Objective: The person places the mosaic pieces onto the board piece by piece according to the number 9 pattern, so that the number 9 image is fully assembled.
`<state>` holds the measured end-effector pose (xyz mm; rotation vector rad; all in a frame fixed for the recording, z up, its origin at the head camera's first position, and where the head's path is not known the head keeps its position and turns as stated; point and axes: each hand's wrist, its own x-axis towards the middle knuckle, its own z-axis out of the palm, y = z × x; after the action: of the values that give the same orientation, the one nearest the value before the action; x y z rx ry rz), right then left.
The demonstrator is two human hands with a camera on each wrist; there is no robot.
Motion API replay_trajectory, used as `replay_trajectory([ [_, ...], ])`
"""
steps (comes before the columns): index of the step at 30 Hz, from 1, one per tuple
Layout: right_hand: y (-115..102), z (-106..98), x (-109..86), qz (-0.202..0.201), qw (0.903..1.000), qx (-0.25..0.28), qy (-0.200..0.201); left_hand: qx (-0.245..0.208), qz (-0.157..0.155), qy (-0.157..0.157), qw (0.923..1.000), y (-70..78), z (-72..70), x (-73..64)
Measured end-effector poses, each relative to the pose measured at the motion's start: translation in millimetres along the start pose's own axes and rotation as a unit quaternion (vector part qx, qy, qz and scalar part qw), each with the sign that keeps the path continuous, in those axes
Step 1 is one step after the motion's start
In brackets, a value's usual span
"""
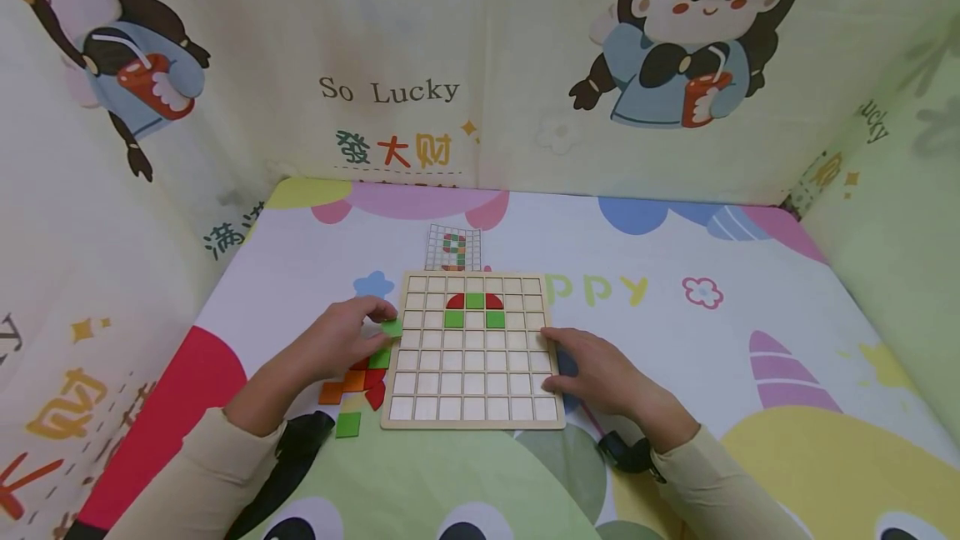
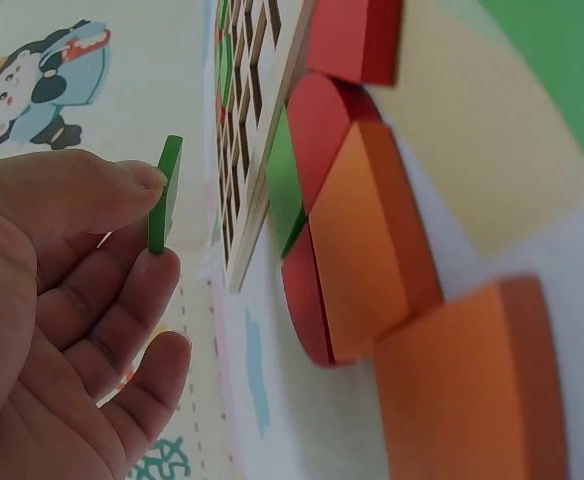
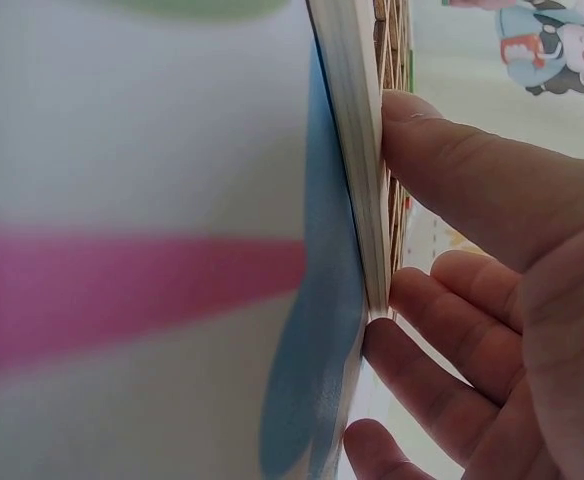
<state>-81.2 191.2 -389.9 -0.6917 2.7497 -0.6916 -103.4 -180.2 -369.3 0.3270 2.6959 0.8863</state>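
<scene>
My left hand (image 1: pixel 339 342) pinches a thin green square tile (image 2: pixel 168 195) between thumb and fingers, just off the left edge of the wooden grid board (image 1: pixel 476 386). In the board's upper cells sit a green tile (image 1: pixel 475 301) between two red rounded tiles, one of them a red tile (image 1: pixel 455 302) on the left. Two more green squares, including a green tile (image 1: pixel 453 319), lie in the row below. My right hand (image 1: pixel 603 373) rests its thumb and fingertips against the board's right edge, fingers relaxed.
Left of the board lie loose tiles: an orange tile (image 1: pixel 330 393), a red rounded tile (image 1: pixel 375 396), a green square (image 1: pixel 348 424) and several others. Beyond the board is a gridded pattern card (image 1: pixel 453 247). A printed cloth (image 1: pixel 675 332) covers the table; patterned curtains (image 1: pixel 525 65) surround it.
</scene>
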Motion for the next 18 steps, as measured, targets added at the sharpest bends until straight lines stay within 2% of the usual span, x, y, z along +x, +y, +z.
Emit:
replay_trajectory([
  [13,0,0,0.2,0.001,1.0000,0.003,0.000,-0.023,0.012,-0.005,0.9996,13.3,9.9,9.2],
  [18,1,1,0.4,0.000,1.0000,0.001,0.001,-0.028,0.026,-0.005,0.9992,18.3,13.4,13.6],
])
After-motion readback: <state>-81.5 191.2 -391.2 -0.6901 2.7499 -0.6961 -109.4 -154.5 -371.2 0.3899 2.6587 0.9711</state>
